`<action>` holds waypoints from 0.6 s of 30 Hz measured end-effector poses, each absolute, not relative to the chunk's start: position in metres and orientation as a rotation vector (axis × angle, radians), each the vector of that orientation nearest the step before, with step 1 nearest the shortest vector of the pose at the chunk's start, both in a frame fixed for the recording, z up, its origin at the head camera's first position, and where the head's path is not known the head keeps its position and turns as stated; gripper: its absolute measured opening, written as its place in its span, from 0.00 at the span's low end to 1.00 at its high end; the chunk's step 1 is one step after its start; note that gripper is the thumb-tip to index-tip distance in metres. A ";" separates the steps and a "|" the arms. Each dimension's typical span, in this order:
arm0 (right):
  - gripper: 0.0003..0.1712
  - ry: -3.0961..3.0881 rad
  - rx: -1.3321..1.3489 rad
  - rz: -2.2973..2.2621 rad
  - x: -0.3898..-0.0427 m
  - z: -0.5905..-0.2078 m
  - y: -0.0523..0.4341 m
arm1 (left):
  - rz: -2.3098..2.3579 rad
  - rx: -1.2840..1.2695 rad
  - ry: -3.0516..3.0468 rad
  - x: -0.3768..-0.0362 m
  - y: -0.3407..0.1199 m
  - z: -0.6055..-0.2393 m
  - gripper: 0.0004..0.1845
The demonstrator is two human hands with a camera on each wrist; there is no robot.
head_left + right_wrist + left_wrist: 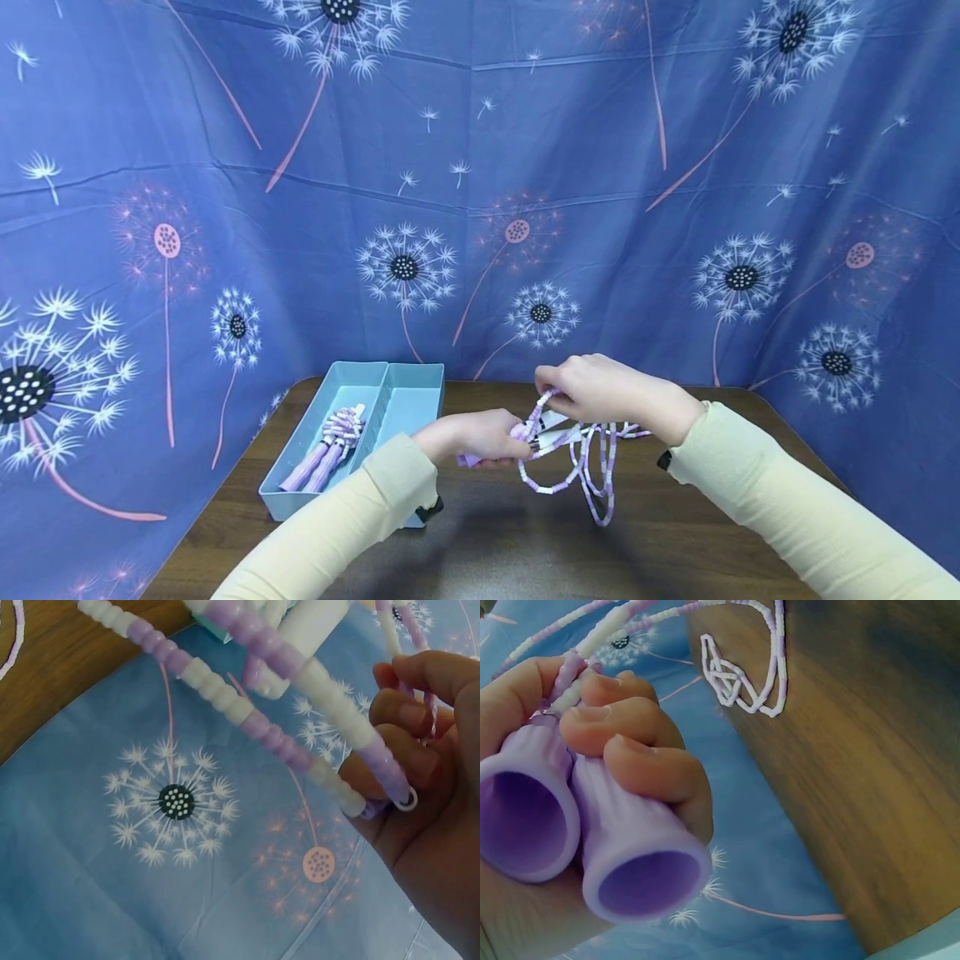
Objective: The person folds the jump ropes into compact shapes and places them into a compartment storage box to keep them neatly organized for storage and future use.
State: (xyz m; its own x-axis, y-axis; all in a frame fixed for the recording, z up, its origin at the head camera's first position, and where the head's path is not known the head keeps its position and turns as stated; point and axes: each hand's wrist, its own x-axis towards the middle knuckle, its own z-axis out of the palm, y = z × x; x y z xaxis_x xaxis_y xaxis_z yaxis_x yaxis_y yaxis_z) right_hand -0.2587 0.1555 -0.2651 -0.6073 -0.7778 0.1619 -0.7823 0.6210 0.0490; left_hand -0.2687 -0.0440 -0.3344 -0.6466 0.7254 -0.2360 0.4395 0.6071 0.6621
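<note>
A jump rope strung with white and purple beads (604, 492) is between my two hands above the table. My left hand (483, 435) grips both of its purple handles (649, 855) side by side, their flared hollow ends facing the left wrist camera. Over to the right, my right hand (603, 387) pinches a part of the beaded cord (337, 705) near a small ring, fingers curled. Several loops hang below the hands, and some of the cord lies on the table behind. White pieces (558, 437) show between the hands; what they are I cannot tell.
On the left of the brown wooden table (675, 533) stands a light blue two-compartment box (414, 377). Its left compartment holds another bundled beaded jump rope (343, 427) with purple handles. A blue dandelion-print cloth (480, 167) hangs behind the table.
</note>
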 end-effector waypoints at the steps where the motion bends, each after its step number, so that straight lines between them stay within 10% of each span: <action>1: 0.02 -2.678 1.312 0.043 -0.259 -0.265 0.157 | 0.743 0.951 2.359 -0.268 -0.044 -0.334 0.13; 18: 0.05 -2.682 1.388 0.010 -0.260 -0.271 0.177 | 0.110 1.247 2.820 -0.255 -0.041 -0.331 0.10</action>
State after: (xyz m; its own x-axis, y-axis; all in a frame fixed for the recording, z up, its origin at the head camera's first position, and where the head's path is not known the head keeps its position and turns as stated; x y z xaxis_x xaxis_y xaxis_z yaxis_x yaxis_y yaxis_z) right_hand -0.2597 0.1770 -0.2714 -0.5715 -0.8131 0.1106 -0.8139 0.5789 0.0495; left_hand -0.2550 -0.0407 -0.3308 -0.6720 0.7402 -0.0222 0.7362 0.6710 0.0880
